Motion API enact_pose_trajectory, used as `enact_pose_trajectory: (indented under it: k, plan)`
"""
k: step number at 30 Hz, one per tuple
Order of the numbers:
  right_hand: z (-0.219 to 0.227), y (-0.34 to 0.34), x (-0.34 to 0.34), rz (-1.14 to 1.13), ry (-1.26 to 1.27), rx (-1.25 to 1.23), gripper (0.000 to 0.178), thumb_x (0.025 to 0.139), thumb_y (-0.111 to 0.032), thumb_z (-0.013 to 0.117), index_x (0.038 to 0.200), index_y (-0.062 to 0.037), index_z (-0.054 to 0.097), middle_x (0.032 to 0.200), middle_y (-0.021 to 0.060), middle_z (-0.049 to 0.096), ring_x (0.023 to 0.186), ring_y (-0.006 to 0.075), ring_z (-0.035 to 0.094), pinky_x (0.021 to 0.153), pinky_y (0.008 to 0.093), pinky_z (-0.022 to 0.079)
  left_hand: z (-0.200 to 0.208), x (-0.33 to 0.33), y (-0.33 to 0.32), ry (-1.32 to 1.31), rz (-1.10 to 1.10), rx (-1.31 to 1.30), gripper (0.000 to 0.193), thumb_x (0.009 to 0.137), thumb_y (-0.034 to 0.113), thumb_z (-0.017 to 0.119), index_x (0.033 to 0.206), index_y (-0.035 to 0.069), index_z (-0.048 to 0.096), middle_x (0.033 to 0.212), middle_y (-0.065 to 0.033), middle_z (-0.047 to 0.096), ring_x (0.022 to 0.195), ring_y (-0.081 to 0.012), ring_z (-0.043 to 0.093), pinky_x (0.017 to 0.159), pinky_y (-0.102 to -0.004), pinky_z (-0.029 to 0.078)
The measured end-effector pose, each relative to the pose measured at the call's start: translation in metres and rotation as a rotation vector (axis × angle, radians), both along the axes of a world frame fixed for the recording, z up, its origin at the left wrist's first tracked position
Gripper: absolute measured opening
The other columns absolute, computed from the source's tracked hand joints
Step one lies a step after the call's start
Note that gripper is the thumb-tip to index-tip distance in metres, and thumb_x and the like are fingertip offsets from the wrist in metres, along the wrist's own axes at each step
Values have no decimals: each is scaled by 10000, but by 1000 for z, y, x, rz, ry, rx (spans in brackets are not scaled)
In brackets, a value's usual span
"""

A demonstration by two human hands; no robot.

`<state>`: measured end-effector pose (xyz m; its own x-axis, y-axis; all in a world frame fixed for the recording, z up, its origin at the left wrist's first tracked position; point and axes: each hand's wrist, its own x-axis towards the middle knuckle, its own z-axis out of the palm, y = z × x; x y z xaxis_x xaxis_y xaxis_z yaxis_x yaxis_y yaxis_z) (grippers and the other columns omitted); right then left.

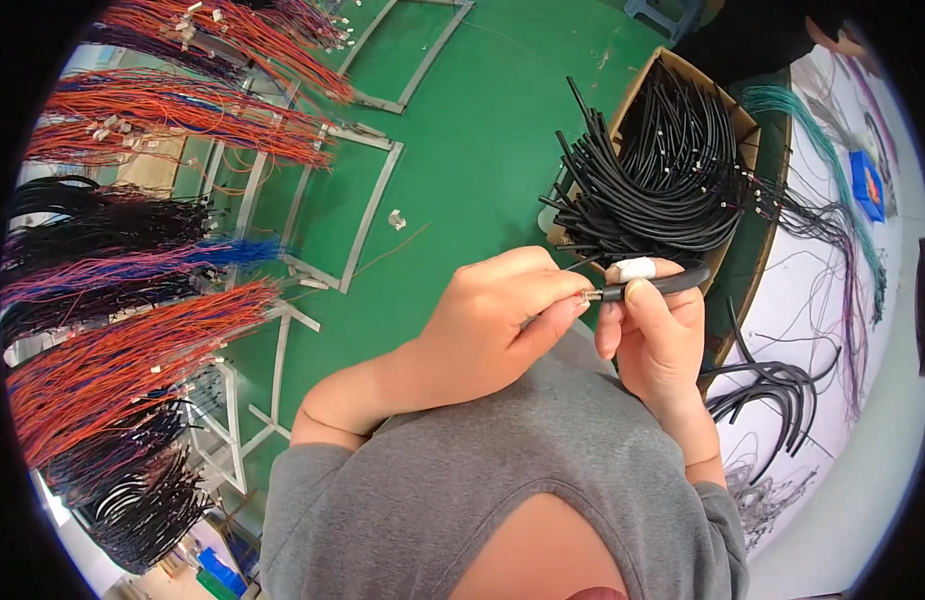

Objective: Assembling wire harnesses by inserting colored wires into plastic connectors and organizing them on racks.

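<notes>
A thick black cable (673,282) lies across the fingers of my right hand (665,330), pinched between thumb and forefinger close to its end. White tape or a bandage (638,268) wraps one finger of that hand. My left hand (513,310) closes its thumb and fingertips on the cable's stripped end (589,295), where thin wires with a little red and bare metal show. Both hands meet in front of my chest. What exactly sits between the left fingertips is too small to make out.
Ahead to the right, a cardboard box (748,125) holds many black cables (673,170). A white table (813,330) on the right carries loose cables (783,395) and a blue box (868,187). Wire bundles (153,350) hang on metal frames (368,215) at left. Another person (753,35) is at upper right.
</notes>
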<state>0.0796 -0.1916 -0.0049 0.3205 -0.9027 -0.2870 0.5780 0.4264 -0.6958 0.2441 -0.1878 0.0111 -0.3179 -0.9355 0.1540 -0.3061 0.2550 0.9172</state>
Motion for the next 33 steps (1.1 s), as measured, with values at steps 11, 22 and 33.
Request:
enact_pose_trajectory:
  k: [11,22,33]
  plan:
    - [-10,-7,-7,-19,139,-24,125,776,-20,504,869,55,541,644,105,556,477,137,512,419,230,414,-21,-8,-18,88,-45,301,104,766,67,533,773,-32,562,624,-78,531,517,-118,490,466,-251,379]
    - [-16,-9,-16,-10,349,-52,117,773,-56,527,859,13,566,605,35,541,452,63,456,406,167,354,-27,-11,-28,296,-180,706,224,839,188,478,780,-7,572,528,39,408,485,-38,341,426,-197,277]
    - [-25,-8,-13,-173,293,-67,123,777,-62,530,862,21,563,597,32,536,470,50,448,417,161,346,-32,-22,-17,130,-118,257,150,831,96,445,836,-26,532,677,-66,502,590,-135,467,525,-245,371]
